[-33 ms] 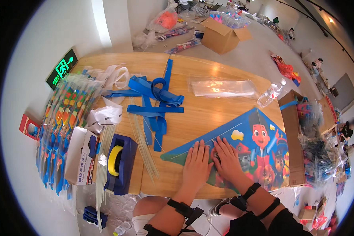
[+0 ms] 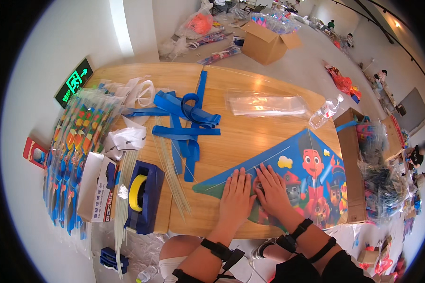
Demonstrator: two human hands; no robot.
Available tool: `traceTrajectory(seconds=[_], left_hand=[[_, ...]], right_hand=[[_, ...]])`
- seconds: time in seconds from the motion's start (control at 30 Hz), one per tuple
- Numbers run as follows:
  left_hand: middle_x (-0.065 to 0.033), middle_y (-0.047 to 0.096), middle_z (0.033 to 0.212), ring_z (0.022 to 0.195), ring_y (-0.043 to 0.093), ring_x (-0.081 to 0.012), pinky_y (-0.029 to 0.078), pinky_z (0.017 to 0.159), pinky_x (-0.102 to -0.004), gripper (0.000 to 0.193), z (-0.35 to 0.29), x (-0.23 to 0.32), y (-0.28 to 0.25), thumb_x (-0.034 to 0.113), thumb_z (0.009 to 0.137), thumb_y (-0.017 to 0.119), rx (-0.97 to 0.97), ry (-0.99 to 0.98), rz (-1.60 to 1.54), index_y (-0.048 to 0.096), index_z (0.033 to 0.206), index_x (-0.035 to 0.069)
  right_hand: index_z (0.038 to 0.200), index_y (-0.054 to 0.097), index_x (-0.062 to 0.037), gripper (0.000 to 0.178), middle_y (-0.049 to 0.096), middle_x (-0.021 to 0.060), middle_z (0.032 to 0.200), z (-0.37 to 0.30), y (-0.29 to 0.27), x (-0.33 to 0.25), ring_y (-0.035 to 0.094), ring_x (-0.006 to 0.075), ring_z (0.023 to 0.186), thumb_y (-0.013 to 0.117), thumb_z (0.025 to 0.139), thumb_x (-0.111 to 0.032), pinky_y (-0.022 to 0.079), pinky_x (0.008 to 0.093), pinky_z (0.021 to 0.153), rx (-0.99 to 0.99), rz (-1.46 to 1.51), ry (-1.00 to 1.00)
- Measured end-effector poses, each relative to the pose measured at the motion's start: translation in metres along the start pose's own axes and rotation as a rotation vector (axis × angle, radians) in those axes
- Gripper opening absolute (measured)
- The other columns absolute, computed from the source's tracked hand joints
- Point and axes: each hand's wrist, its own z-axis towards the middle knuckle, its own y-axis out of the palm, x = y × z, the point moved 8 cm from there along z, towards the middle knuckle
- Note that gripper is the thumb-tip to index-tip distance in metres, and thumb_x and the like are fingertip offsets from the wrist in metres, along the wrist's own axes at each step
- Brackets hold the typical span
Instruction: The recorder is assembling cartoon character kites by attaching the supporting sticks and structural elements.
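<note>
A blue triangular kite [image 2: 295,158] printed with cartoon dogs and a figure lies flat on the wooden table [image 2: 264,80], its narrow corner pointing left. My left hand [image 2: 237,195] rests palm down on its left part, fingers stretched out. Close beside it, my right hand [image 2: 274,191] also lies flat on the print, fingers extended toward the long upper edge. Both hands are open and cover part of the picture. Left of them lie thin pale rods [image 2: 172,177] and a heap of blue ribbon strips [image 2: 186,118].
A dark blue tape dispenser [image 2: 151,200] with yellow tape stands beside a white box [image 2: 95,188]. Packed printed kites [image 2: 73,155] are stacked at the left edge. Clear plastic sleeves [image 2: 269,106] and a water bottle [image 2: 327,112] lie farther back. A carton [image 2: 352,174] adjoins the right edge.
</note>
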Motion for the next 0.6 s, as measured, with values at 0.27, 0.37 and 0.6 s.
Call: traceTrajectory(seconds=[0.27,0.37,0.6], left_hand=[[-0.0188,0.034,0.163,0.15,0.032,-0.0369,0.026,0.123,-0.0482,0.068,0.005,0.002,0.001,0.032,0.095,0.064,-0.004,0.003,0.043,0.044,0.15,-0.003],[-0.0155,0.031,0.165,0.152,0.029,-0.0342,0.024,0.125,-0.0466,0.069,0.006,0.002,0.004,0.036,0.097,0.061,-0.039,-0.007,0.104,0.043,0.151,-0.001],[-0.0162,0.035,0.163,0.15,0.032,-0.0366,0.026,0.123,-0.0483,0.065,0.004,0.003,0.001,0.033,0.098,0.059,-0.026,0.007,0.075,0.043,0.15,-0.002]], right_hand=[[0.126,0.065,-0.0115,0.039,0.061,0.0081,0.126,0.039,-0.012,0.015,0.056,0.0305,0.12,0.07,0.087,-0.013,0.041,0.0448,0.102,0.147,0.14,0.066],[0.107,0.07,-0.0117,0.023,0.064,0.0064,0.108,0.053,-0.014,0.023,0.059,0.0301,0.107,0.073,0.084,-0.012,0.044,0.0446,0.096,0.198,0.155,0.062],[0.088,0.065,-0.0073,0.011,0.064,0.0079,0.091,0.053,-0.004,0.034,0.061,0.0338,0.092,0.074,0.082,-0.01,0.049,0.0448,0.083,0.212,0.285,0.062]])
